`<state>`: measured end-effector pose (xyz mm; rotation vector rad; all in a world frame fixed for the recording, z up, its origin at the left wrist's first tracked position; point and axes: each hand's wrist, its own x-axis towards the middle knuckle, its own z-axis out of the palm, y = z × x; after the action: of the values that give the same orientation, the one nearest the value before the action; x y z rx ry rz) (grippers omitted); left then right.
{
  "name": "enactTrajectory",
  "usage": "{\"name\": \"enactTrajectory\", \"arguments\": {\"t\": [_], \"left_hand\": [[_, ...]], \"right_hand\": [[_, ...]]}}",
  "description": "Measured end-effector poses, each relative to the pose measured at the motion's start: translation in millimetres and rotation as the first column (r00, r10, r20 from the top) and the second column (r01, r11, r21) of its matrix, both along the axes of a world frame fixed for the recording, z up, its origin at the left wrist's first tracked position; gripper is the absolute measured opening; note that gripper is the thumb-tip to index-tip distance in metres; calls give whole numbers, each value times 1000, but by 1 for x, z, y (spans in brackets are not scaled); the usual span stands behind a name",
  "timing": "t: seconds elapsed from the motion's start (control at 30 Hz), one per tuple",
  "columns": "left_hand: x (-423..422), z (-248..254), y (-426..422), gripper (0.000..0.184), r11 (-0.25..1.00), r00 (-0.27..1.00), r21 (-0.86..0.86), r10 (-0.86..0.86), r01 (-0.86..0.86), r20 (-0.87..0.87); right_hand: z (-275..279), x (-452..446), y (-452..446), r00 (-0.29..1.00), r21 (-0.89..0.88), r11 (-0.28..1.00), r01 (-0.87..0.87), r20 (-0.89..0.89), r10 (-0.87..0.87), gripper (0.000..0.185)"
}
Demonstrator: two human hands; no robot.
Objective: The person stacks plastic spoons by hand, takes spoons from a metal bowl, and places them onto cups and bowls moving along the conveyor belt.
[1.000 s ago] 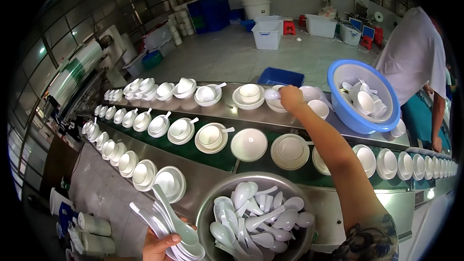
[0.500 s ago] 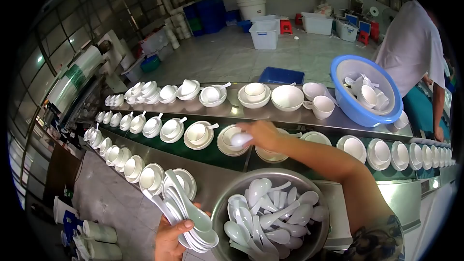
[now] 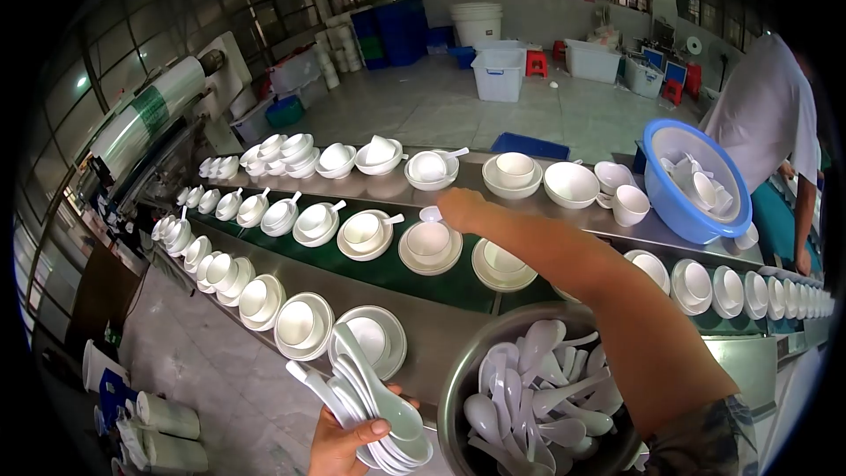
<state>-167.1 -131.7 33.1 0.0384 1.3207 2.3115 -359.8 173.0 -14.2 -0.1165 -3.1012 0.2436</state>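
Observation:
My left hand (image 3: 345, 446) is closed around a stack of white soup spoons (image 3: 401, 414), low in front of me. My right hand (image 3: 461, 210) reaches over the green conveyor belt (image 3: 370, 274), its fingers closed on a single white soup spoon (image 3: 430, 213); the handle is hidden. This spoon is just past the far rim of a small white bowl (image 3: 428, 241), which stands on a plate. Under my right forearm, a steel basin (image 3: 456, 370) holds many loose soup spoons (image 3: 538, 401).
Rows of stacked bowls and plates line the belt and both steel ledges, some with spoons. A blue basin (image 3: 656, 198) of tableware stands at the back right, near a person in a white shirt (image 3: 765, 115). Film-roll machinery (image 3: 145, 110) is at the left.
My right hand and its spoon have moved away from me, from over the small bowl to beyond its far rim. The view has shifted; my left hand still grips the stack.

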Motion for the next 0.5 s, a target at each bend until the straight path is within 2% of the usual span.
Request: {"name": "enactTrajectory", "arguments": {"t": [0.07,0.13,0.27,0.33,0.37,0.4,0.47,0.5], "left_hand": [[-3,-4,-7,56,999,1000,37,29,-29,3],[-11,-7,-10,55,999,1000,30,21,-21,10],[-29,-8,-18,53,1000,999,8,-8,8,-34],[-35,-11,-17,56,999,999,5,41,-41,-19],[-38,-10,-16,58,999,999,22,39,-39,-17],[-42,-12,-19,58,999,999,18,35,-35,-16],[-46,-17,-26,61,1000,1000,12,5,-5,-26],[-46,-15,-28,61,1000,1000,4,4,-4,-13]], "right_hand": [[-9,-8,-8,999,-15,1000,10,-37,-11,15],[-12,-16,-11,991,27,996,-84,-103,87,14],[1,-30,-25,990,1,999,-49,-130,49,14],[-31,-47,-31,961,84,994,-74,-260,93,13],[-38,-62,-41,987,105,994,-28,-157,44,17],[-48,-68,-39,987,101,995,-24,-155,40,17],[-25,-51,-51,962,196,943,-269,8,273,18],[-21,-53,-57,993,58,994,-95,76,91,21]]}}
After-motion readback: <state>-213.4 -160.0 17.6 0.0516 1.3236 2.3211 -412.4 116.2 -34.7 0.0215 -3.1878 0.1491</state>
